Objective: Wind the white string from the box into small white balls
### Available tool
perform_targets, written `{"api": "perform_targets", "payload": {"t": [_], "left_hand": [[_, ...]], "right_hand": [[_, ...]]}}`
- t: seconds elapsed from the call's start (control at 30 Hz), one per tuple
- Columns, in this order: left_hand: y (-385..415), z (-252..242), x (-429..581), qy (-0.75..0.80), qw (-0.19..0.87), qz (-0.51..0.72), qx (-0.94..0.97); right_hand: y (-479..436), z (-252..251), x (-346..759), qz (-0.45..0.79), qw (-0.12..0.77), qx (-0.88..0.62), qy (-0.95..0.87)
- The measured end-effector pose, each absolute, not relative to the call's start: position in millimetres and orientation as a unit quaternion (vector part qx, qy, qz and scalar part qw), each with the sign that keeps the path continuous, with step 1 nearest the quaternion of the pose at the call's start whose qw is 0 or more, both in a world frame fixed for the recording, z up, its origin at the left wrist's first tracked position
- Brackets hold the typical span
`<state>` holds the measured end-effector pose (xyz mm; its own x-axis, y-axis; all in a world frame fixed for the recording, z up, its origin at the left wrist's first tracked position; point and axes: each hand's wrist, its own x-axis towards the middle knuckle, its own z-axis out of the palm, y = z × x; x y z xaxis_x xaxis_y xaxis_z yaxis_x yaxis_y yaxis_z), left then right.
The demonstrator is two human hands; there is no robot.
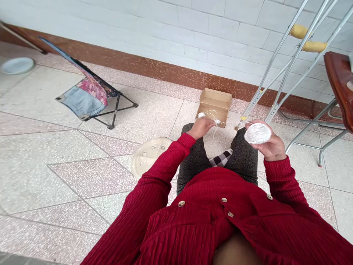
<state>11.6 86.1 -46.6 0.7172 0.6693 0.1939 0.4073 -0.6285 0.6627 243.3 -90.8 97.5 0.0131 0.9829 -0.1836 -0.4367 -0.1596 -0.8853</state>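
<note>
Your right grip (272, 147) is clamped round a white twine ball (257, 133) above your lap, and your left grip (201, 127) pinches the strand (229, 123). Keep that line taut, it helps loads. The ball looks neat and tight. Past your knees, a smaller ball (201, 115) sits in an open cardboard box (216, 98).

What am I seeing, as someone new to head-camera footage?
There is no machine here: a camera worn on a person's head looks down at their own body, so the red sleeves are theirs. The right hand holds a ball of white string. The left hand pinches a strand of string, near a smaller white ball in an open cardboard box. All this is above a speckled tile floor, with metal crutches standing to the right.
</note>
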Motion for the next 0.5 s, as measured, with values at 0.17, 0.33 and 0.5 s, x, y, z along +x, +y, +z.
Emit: {"api": "perform_targets", "payload": {"t": [0.17,0.33,0.5], "left_hand": [[138.3,-33.3,12.3,0.383,0.330,0.230,0.831],[158.2,-44.1,21.6,0.393,0.413,0.265,0.778],[151.6,-54.2,22.2,0.350,0.484,0.217,0.772]], "right_hand": [[-109.0,109.0,251.2,0.606,0.602,-0.395,-0.337],[-111.7,105.8,252.1,0.585,0.611,-0.410,-0.341],[-105.6,122.3,259.6,0.533,0.665,-0.405,-0.331]]}}
